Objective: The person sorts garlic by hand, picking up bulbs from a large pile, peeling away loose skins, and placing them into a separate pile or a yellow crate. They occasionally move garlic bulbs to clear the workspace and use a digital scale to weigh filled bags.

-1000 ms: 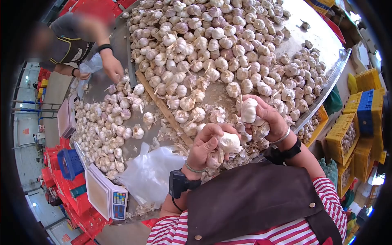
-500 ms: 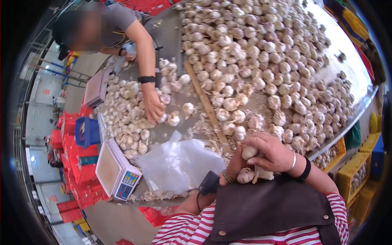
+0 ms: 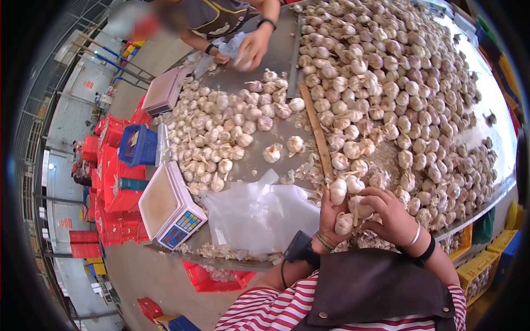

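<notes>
My left hand (image 3: 329,219) is curled at the table's near edge, cradling whitish garlic bulbs: an upper garlic bulb (image 3: 338,190) near the fingertips and a lower garlic bulb (image 3: 343,224) by the palm. From the right, my right hand (image 3: 393,218) bends its fingers around another garlic bulb (image 3: 361,207) with a stem. Its fingertips partly cover that bulb. Dry peelings lie beneath both hands. Just beyond, a large heap of garlic (image 3: 381,83) spreads over the metal table (image 3: 279,132).
A wooden strip (image 3: 317,132) divides the heap from a smaller garlic pile (image 3: 215,129). Clear plastic bags (image 3: 259,212) lie left of my hands, beside a scale (image 3: 171,209). Across the table, a co-worker's hand (image 3: 253,51) is near a plastic bag (image 3: 227,45). Yellow crates (image 3: 477,270) stand at right.
My hands have spread apart somewhat, exposing more of the bulbs. The co-worker's hand has left the small pile and moved back toward a bag. The camera view has shifted.
</notes>
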`<state>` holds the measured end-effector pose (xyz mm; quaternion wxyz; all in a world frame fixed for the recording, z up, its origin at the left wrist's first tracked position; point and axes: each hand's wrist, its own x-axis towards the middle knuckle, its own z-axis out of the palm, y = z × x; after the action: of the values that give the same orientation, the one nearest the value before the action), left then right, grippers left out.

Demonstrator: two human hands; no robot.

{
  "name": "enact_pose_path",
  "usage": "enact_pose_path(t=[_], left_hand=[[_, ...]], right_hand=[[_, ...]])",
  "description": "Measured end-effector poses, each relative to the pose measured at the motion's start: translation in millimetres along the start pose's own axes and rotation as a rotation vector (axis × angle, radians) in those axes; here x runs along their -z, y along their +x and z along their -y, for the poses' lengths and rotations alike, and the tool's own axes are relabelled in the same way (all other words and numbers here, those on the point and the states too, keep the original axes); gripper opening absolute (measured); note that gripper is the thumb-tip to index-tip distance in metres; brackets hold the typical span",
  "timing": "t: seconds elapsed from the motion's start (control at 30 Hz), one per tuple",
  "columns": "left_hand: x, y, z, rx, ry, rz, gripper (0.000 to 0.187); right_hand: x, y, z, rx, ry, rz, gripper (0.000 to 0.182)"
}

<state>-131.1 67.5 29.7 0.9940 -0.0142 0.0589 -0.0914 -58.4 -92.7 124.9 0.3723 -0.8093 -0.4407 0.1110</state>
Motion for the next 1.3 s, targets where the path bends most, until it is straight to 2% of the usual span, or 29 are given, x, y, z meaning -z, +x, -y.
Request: enact_pose_path(t=[0.1,0.2,0.23,0.27,0.33,0.4,0.47,0.53,0.57,0.63,0.7,0.73,0.77,0.8,0.87,0.9,0.97,1.0,1.07,1.13,1.2,1.23,1.3], left_hand=[[-8,-2,-4,0.040,0.005,-0.027,0.070],[-5,-3,-13,0.036,0.078,-0.083,0.070],[2,-1,-23,0.050,0.035,-0.015,0.070],[4,5,-38,0.119,-0.157,0.163,0.067],[-11,12,-66,-0.002,-0.250,0.059,0.068],[-7,23,-127,-0.194,-0.049,0.035,0.067],[-8,29,-194,-0.506,0.186,-0.201,0.065],[-37,41,-218,-0.885,0.635,-0.852,0.065],[-49,42,-209,-0.885,0.633,-0.848,0.065],[-68,44,-181,-0.920,1.204,-0.889,0.059],[-61,42,-141,-0.470,1.255,-0.546,0.048],[-65,36,-113,-0.211,1.230,-0.239,0.051],[-73,32,-82,0.026,1.194,-0.189,0.050],[-75,28,-57,0.079,1.162,-0.176,0.050],[-75,19,-23,0.099,1.098,0.050,0.044],[-71,19,-15,-0.001,1.156,0.098,0.045],[-77,14,-8,-0.083,1.170,0.169,0.046],[-81,14,-5,-0.141,1.177,0.222,0.046],[-81,11,-8,-0.130,1.191,0.248,0.047],[-81,8,-10,-0.222,1.643,0.361,0.049],[-86,7,-8,-0.219,1.669,0.402,0.051],[-87,6,-7,-0.237,1.699,0.394,0.049],[-91,5,-5,-0.252,1.732,0.389,0.048]], right_hand=[[-6,-3,-4,-0.099,0.077,0.028,0.043],[-9,-2,-5,-0.085,0.197,-0.006,0.043],[-8,-5,-4,-0.122,0.253,-0.031,0.045],[-10,-7,-7,-0.113,0.253,-0.029,0.045],[-12,-13,-16,-0.190,0.357,-0.202,0.047],[-9,-18,-23,-0.226,0.346,-0.215,0.050],[-9,-22,-31,-0.259,0.410,-0.285,0.050],[-6,-22,-34,-0.275,0.386,-0.277,0.050],[-3,-20,-33,-0.230,0.317,-0.302,0.049],[0,-14,-28,-0.149,0.192,-0.342,0.049],[7,-7,-24,-0.047,0.059,-0.344,0.049],[12,-1,-20,-0.017,0.086,-0.316,0.049],[15,4,-17,0.077,0.069,-0.333,0.048],[16,3,-13,0.062,0.116,-0.324,0.050],[21,0,-9,0.122,0.105,-0.313,0.057],[18,-10,-11,0.028,0.320,-0.312,0.062],[20,-21,-7,-0.129,0.811,-0.328,0.073],[22,-22,-5,-0.175,0.966,-0.353,0.065],[36,-28,-3,-0.231,0.875,-0.143,0.057],[31,-28,4,-0.231,0.913,-0.202,0.050],[37,-27,6,-0.142,0.639,-0.148,0.047],[35,-27,10,-0.142,0.632,-0.216,0.042],[35,-31,8,-0.143,0.613,-0.208,0.041]])
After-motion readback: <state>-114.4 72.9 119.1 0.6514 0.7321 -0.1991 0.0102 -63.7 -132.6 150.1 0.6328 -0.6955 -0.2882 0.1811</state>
